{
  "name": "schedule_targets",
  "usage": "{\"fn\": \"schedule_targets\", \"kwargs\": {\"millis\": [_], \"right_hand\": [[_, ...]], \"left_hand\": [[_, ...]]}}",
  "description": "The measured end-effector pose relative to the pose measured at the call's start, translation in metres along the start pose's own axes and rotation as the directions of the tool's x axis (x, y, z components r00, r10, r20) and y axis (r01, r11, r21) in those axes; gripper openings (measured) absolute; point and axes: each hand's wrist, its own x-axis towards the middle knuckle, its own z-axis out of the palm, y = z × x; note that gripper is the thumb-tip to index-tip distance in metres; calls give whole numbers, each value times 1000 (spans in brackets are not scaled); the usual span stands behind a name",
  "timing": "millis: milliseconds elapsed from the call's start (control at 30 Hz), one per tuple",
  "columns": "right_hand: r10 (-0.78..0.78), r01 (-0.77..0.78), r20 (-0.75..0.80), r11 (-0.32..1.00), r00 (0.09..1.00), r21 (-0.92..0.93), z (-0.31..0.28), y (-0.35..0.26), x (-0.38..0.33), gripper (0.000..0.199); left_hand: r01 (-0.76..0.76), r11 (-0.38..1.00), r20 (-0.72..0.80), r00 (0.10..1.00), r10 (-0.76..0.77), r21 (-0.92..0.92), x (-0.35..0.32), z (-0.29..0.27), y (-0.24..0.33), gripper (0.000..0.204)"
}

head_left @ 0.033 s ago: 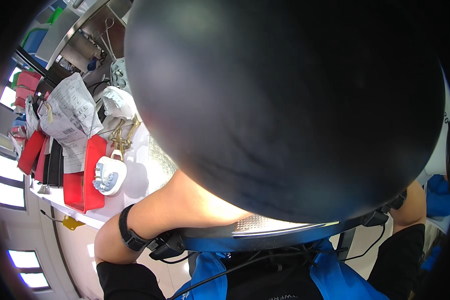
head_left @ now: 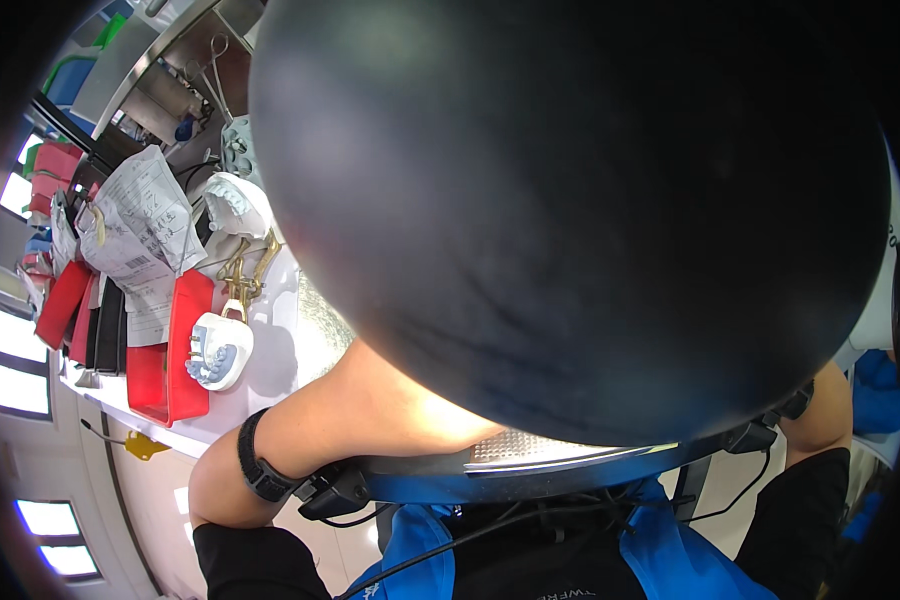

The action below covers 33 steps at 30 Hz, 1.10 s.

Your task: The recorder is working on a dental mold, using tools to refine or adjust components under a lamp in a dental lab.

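Note:
A large dark rounded thing, blurred and close up, covers most of the view and hides both my hands. My left forearm, with a black strap at the elbow end, runs in under it from the lower left. On the right, only a short stretch of my right arm shows beside it. What either hand holds or touches cannot be seen. Left of the dark shape lie a white and grey dental model, a brass-coloured hinged articulator and another white dental model.
A red tray holding printed paper sheets stands at the table's left side, with more red and black trays beyond it. A metal textured plate shows at the near edge. Cables hang across my front.

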Motion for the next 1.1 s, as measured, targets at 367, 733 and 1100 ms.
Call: {"fn": "schedule_targets", "kwargs": {"millis": [367,733,1100], "right_hand": [[-6,6,27,1000,1000,0,-25,-22,32,38],[115,-117,24,977,993,180,-16,-21,20,36],[73,-75,41,996,997,50,-26,-24,26,38]], "left_hand": [[43,998,93,995,-47,45,9,-8,15,22],[76,987,159,986,-53,-141,13,-17,9,10],[211,976,181,964,-197,-61,16,-20,20,5]]}}
